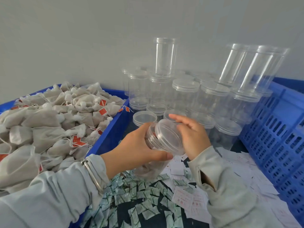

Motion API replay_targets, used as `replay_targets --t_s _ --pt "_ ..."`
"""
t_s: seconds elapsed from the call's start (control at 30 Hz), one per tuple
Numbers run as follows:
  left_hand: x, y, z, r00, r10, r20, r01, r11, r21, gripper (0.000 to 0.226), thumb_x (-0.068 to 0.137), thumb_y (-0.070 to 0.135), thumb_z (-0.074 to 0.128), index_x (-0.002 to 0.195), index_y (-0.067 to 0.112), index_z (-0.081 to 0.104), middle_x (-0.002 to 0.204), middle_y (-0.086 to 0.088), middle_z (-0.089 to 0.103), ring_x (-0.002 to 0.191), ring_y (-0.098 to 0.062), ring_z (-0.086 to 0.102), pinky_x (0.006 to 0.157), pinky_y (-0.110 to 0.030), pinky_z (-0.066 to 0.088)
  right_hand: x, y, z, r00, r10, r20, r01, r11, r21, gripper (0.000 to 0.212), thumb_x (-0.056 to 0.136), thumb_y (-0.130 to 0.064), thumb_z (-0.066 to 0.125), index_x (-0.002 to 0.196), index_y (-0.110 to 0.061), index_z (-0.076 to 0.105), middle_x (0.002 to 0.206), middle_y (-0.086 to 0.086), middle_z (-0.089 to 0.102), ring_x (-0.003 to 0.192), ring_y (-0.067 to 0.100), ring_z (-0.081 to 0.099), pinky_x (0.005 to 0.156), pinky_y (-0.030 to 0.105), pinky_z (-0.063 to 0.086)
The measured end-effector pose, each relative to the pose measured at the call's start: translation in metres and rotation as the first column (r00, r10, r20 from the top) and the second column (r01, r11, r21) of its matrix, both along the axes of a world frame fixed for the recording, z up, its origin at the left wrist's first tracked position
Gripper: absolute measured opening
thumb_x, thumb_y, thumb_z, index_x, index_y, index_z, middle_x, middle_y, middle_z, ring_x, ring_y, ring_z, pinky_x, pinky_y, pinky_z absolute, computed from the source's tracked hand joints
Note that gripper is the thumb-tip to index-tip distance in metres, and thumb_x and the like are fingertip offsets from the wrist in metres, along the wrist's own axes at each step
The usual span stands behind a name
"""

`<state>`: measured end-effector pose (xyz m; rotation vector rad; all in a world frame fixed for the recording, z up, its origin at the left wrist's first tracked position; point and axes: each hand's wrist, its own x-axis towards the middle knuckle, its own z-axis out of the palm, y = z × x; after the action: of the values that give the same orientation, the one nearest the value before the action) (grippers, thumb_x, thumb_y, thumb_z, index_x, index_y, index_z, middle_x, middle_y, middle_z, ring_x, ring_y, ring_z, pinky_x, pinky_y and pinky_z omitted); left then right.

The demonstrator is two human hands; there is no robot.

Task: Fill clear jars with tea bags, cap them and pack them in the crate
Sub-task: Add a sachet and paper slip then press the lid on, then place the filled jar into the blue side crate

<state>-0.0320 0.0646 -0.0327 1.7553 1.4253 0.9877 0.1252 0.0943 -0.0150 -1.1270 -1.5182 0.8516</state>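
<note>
My left hand (136, 143) grips a clear jar (151, 167) near its threaded neck, tilted toward me. Pale tea bags show faintly inside it. My right hand (191, 135) holds a clear round lid (169, 137) tilted just off the jar's mouth, fingers curled round its far edge. A heap of white tea bags (54, 122) with red tags fills the blue bin (108, 137) at the left. The blue slatted crate (278, 134) stands at the right.
Many capped empty clear jars (185, 94) are stacked behind my hands, some two high and leaning. A loose lid (144, 118) lies open side up in front of them. Small green-white sachets (131, 199) and white paper slips (189, 198) litter the dark tabletop.
</note>
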Motion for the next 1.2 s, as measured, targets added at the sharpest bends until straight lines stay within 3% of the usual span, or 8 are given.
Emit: replay_targets --t_s 0.17,0.3,0.47,0.7,0.8,1.0,1.1,1.2 --pt "0.0 -0.002 0.0 0.997 -0.06 -0.055 0.062 0.997 0.036 0.085 0.048 0.064 0.078 0.124 0.041 0.045 0.105 0.024 0.064 0.094 0.007 0.062 0.087 -0.024 0.052 -0.01 -0.008 -0.001 0.973 0.168 0.158 -0.179 0.982 0.063 0.032 0.095 -0.026 0.052 0.126 -0.021 0.059 0.119 -0.012 0.054 0.104 -0.011 0.048 0.092 0.002 0.034" --pt "-0.001 -0.004 0.003 0.996 -0.068 -0.057 0.069 0.997 0.018 0.096 0.045 0.069 0.076 0.128 0.038 0.038 0.112 0.022 0.06 0.1 0.007 0.059 0.086 -0.024 0.052 -0.007 -0.006 -0.001 0.892 0.323 0.315 -0.335 0.942 -0.016 0.075 0.072 -0.048 0.068 0.138 -0.033 0.036 0.116 -0.033 0.038 0.11 -0.018 0.039 0.088 0.002 0.03" --pt "-0.001 -0.005 0.008 0.994 -0.097 -0.054 0.094 0.994 -0.048 0.106 0.039 0.056 0.087 0.128 0.033 0.034 0.107 0.018 0.058 0.087 0.01 0.058 0.069 -0.013 0.047 -0.004 -0.009 -0.001 0.928 0.319 0.192 -0.335 0.94 0.057 0.069 0.052 -0.062 0.063 0.118 -0.053 0.042 0.118 -0.031 0.046 0.112 -0.02 0.043 0.092 0.007 0.035" --pt "0.001 -0.01 0.012 0.995 -0.09 -0.036 0.092 0.994 0.059 0.069 0.044 0.053 0.078 0.107 0.039 0.055 0.093 0.02 0.067 0.085 0.003 0.063 0.071 -0.014 0.048 0.001 -0.01 0.0 0.896 0.344 0.282 -0.377 0.924 0.069 0.05 0.072 -0.062 0.05 0.119 -0.059 0.031 0.124 -0.038 0.038 0.119 -0.024 0.03 0.097 0.005 0.025" --pt "0.003 -0.014 0.015 0.991 -0.134 0.004 0.133 0.989 0.067 0.059 0.048 0.047 0.075 0.102 0.036 0.056 0.09 0.019 0.068 0.082 0.002 0.064 0.071 -0.015 0.049 0.002 -0.011 0.004 0.879 0.327 0.347 -0.386 0.915 0.115 0.053 0.069 -0.069 0.037 0.121 -0.056 0.03 0.131 -0.025 0.044 0.123 -0.016 0.035 0.1 0.003 0.024" --pt "0.002 -0.016 0.02 0.98 -0.197 0.032 0.196 0.98 0.042 0.058 0.049 0.04 0.075 0.103 0.033 0.055 0.084 0.022 0.066 0.075 0.006 0.062 0.064 -0.008 0.044 0.002 -0.016 0.011 0.863 0.388 0.323 -0.469 0.853 0.227 0.047 0.07 -0.051 0.048 0.117 -0.047 0.044 0.123 -0.013 0.055 0.116 -0.005 0.048 0.098 0.011 0.035" --pt "-0.002 -0.016 0.024 0.96 -0.276 0.052 0.277 0.961 -0.011 0.062 0.052 0.033 0.077 0.109 0.026 0.056 0.092 0.011 0.07 0.082 -0.003 0.066 0.074 -0.022 0.052 0.003 -0.016 0.01 0.847 0.427 0.317 -0.516 0.803 0.298 0.045 0.074 -0.042 0.052 0.12 -0.04 0.049 0.122 -0.018 0.055 0.116 -0.003 0.05 0.099 0.014 0.037" --pt "-0.005 -0.017 0.026 0.915 -0.373 0.156 0.388 0.919 -0.076 0.066 0.055 0.028 0.074 0.117 0.012 0.056 0.107 -0.01 0.067 0.1 -0.025 0.065 0.092 -0.041 0.051 0.006 -0.017 0.008 0.825 0.491 0.279 -0.562 0.765 0.315 0.047 0.075 -0.036 0.057 0.121 -0.035 0.056 0.123 -0.012 0.057 0.118 0.009 0.054 0.101 0.031 0.044"
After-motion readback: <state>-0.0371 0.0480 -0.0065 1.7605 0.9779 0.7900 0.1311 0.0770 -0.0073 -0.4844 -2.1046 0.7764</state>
